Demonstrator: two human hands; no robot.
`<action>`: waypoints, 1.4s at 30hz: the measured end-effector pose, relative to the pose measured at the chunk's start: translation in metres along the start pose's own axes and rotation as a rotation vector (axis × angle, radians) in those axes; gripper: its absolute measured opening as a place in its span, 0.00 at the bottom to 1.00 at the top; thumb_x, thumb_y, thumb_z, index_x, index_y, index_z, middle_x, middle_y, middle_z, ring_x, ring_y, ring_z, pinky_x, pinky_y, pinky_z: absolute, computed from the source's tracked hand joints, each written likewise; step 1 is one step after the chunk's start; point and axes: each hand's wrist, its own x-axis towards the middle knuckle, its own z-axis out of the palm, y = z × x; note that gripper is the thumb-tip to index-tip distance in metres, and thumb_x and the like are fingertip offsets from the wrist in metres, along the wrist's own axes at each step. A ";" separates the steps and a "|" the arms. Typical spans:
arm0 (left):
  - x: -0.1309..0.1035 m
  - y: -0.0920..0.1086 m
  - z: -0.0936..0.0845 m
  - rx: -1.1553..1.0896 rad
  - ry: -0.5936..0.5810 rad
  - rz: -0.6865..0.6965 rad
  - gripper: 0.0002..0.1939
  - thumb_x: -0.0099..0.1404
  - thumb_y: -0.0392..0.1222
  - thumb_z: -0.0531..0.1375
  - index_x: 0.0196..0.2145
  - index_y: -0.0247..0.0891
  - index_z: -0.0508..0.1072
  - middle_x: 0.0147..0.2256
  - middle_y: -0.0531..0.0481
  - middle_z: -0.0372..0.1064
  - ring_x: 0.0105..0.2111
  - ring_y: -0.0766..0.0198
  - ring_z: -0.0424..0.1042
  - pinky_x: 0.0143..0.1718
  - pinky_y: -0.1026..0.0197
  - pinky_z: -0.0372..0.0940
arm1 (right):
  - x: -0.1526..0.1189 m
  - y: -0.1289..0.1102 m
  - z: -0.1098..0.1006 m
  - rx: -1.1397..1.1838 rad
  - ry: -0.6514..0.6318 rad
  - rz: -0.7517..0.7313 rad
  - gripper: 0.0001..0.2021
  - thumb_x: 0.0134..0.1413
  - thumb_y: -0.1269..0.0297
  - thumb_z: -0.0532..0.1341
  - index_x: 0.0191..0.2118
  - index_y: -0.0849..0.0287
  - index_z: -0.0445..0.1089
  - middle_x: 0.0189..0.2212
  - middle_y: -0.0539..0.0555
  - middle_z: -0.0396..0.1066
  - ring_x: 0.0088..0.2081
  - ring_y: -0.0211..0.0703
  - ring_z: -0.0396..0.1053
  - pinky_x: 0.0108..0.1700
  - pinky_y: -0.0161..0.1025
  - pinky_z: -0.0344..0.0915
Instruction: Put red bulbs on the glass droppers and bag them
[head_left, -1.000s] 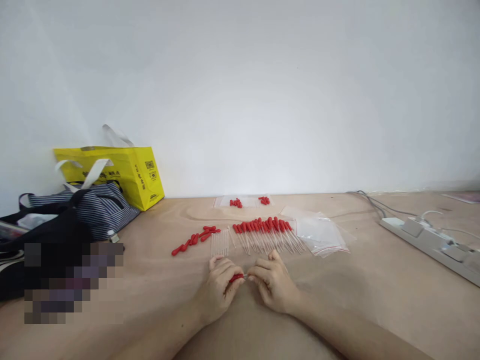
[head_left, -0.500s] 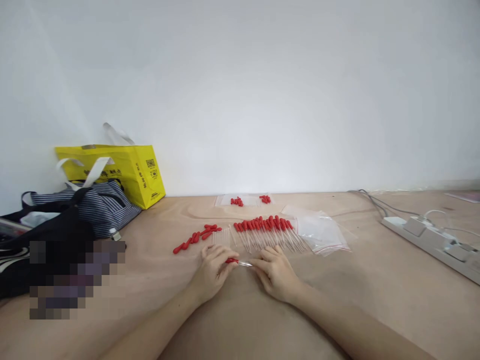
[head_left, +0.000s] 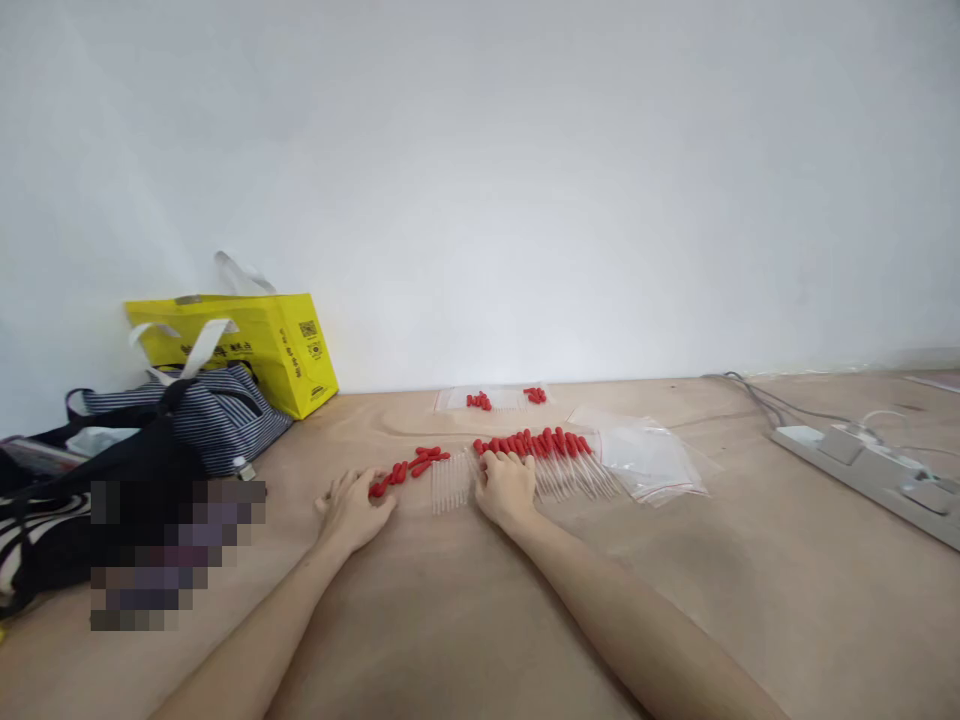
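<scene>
My left hand (head_left: 354,512) rests at the left end of the loose red rubber bulbs (head_left: 421,466), fingers apart, with one bulb between thumb and forefinger; a firm grip on it does not show. My right hand (head_left: 508,488) is closed at the left end of a row of droppers (head_left: 574,470), clear tubes with red bulbs on top. Its curled fingers are on a dropper there, mostly hidden by the hand. Between my hands lie several bare clear tubes (head_left: 448,483), side by side.
Clear zip bags (head_left: 652,462) lie right of the row. Farther back, another bag (head_left: 450,399) carries small red bulbs and tubes. A yellow bag (head_left: 300,355), a striped bag (head_left: 232,420) and a black bag (head_left: 150,470) stand left. A power strip (head_left: 877,480) with cables sits right.
My hands have moved apart. The left went from the dropper they both held to the loose bulbs; the right went forward to the row's left end. The view has shifted slightly.
</scene>
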 end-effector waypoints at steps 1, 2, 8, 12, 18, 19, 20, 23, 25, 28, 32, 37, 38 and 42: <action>0.002 -0.001 0.001 -0.015 -0.013 -0.007 0.15 0.53 0.43 0.54 0.39 0.40 0.69 0.41 0.43 0.65 0.45 0.49 0.61 0.42 0.46 0.53 | 0.001 0.000 0.000 -0.015 -0.016 0.002 0.08 0.48 0.68 0.53 0.33 0.59 0.67 0.33 0.56 0.70 0.37 0.46 0.63 0.38 0.42 0.44; 0.003 -0.001 0.002 -0.029 -0.020 -0.010 0.14 0.53 0.43 0.54 0.39 0.40 0.69 0.41 0.44 0.66 0.45 0.49 0.62 0.42 0.47 0.54 | 0.002 0.001 0.000 -0.027 -0.026 0.004 0.08 0.48 0.67 0.52 0.33 0.59 0.68 0.34 0.56 0.70 0.38 0.46 0.63 0.39 0.42 0.44; 0.009 -0.006 0.007 -0.146 -0.023 0.000 0.12 0.55 0.37 0.52 0.38 0.37 0.68 0.41 0.45 0.69 0.43 0.55 0.66 0.41 0.56 0.59 | 0.007 -0.005 -0.003 -0.055 -0.027 0.018 0.12 0.50 0.63 0.51 0.32 0.60 0.70 0.35 0.58 0.69 0.39 0.47 0.62 0.40 0.44 0.46; 0.011 -0.011 0.011 -0.275 -0.042 0.041 0.11 0.54 0.38 0.54 0.36 0.35 0.67 0.39 0.45 0.70 0.39 0.60 0.69 0.41 0.63 0.62 | 0.015 -0.013 -0.001 -0.110 -0.080 0.074 0.13 0.49 0.64 0.51 0.35 0.63 0.70 0.37 0.62 0.68 0.40 0.49 0.61 0.42 0.46 0.46; 0.016 -0.020 0.012 -0.447 -0.105 0.027 0.19 0.45 0.43 0.62 0.35 0.34 0.68 0.33 0.46 0.71 0.33 0.59 0.71 0.35 0.61 0.66 | 0.023 -0.022 0.006 -0.152 -0.138 0.086 0.13 0.49 0.71 0.51 0.36 0.66 0.71 0.37 0.66 0.68 0.40 0.51 0.62 0.42 0.47 0.46; 0.017 -0.022 0.010 -0.470 -0.124 0.019 0.20 0.42 0.42 0.63 0.35 0.34 0.68 0.33 0.46 0.71 0.32 0.60 0.71 0.34 0.61 0.67 | 0.023 -0.023 0.007 -0.157 -0.143 0.086 0.13 0.49 0.72 0.50 0.36 0.67 0.71 0.37 0.66 0.68 0.40 0.51 0.62 0.42 0.47 0.46; 0.017 -0.024 0.008 -0.490 -0.144 0.010 0.21 0.40 0.42 0.65 0.34 0.33 0.69 0.32 0.47 0.71 0.31 0.60 0.71 0.33 0.61 0.67 | 0.023 -0.024 0.007 -0.161 -0.144 0.086 0.13 0.49 0.73 0.50 0.36 0.68 0.70 0.37 0.67 0.68 0.40 0.52 0.62 0.42 0.47 0.46; 0.017 -0.030 -0.001 -0.525 -0.197 -0.026 0.25 0.32 0.42 0.67 0.32 0.32 0.69 0.31 0.46 0.71 0.29 0.59 0.71 0.31 0.61 0.67 | 0.018 -0.023 0.003 -0.161 -0.129 0.078 0.13 0.49 0.72 0.50 0.37 0.69 0.69 0.37 0.67 0.68 0.40 0.52 0.62 0.42 0.47 0.47; 0.016 -0.031 -0.006 -0.528 -0.219 -0.060 0.28 0.28 0.44 0.68 0.31 0.32 0.69 0.31 0.44 0.71 0.29 0.58 0.71 0.29 0.60 0.67 | 0.012 -0.019 -0.002 -0.145 -0.088 0.065 0.13 0.50 0.68 0.51 0.38 0.69 0.68 0.37 0.66 0.67 0.40 0.52 0.61 0.41 0.46 0.48; 0.014 -0.030 -0.009 -0.479 -0.229 -0.091 0.28 0.27 0.47 0.68 0.29 0.32 0.70 0.29 0.45 0.71 0.29 0.56 0.70 0.29 0.60 0.65 | -0.005 -0.002 -0.010 -0.064 0.034 0.017 0.11 0.52 0.66 0.49 0.34 0.66 0.66 0.35 0.64 0.67 0.39 0.51 0.61 0.39 0.44 0.50; 0.015 -0.025 -0.015 -0.417 -0.246 -0.096 0.23 0.30 0.50 0.67 0.24 0.33 0.70 0.22 0.49 0.70 0.28 0.54 0.70 0.27 0.60 0.63 | -0.036 0.038 -0.019 0.149 0.137 -0.153 0.08 0.54 0.69 0.47 0.30 0.62 0.62 0.29 0.57 0.67 0.32 0.45 0.62 0.38 0.42 0.52; 0.007 -0.001 -0.025 -0.426 -0.101 0.077 0.15 0.39 0.48 0.64 0.21 0.33 0.70 0.24 0.47 0.70 0.27 0.56 0.69 0.27 0.59 0.62 | -0.070 0.086 -0.034 0.391 0.182 -0.260 0.08 0.55 0.71 0.46 0.36 0.60 0.61 0.29 0.54 0.67 0.30 0.42 0.62 0.34 0.38 0.56; 0.002 0.008 -0.023 -0.441 -0.068 0.139 0.13 0.43 0.47 0.63 0.22 0.34 0.71 0.27 0.48 0.70 0.29 0.57 0.69 0.30 0.59 0.62 | -0.073 0.090 -0.037 0.408 0.184 -0.282 0.10 0.54 0.72 0.47 0.40 0.60 0.61 0.30 0.54 0.67 0.32 0.42 0.62 0.35 0.38 0.57; -0.032 0.052 -0.003 -0.537 -0.087 0.431 0.08 0.52 0.45 0.58 0.26 0.38 0.72 0.28 0.51 0.69 0.29 0.63 0.67 0.30 0.64 0.62 | -0.075 0.089 -0.045 0.372 0.143 -0.376 0.18 0.51 0.78 0.46 0.46 0.59 0.62 0.30 0.54 0.66 0.33 0.41 0.63 0.36 0.38 0.56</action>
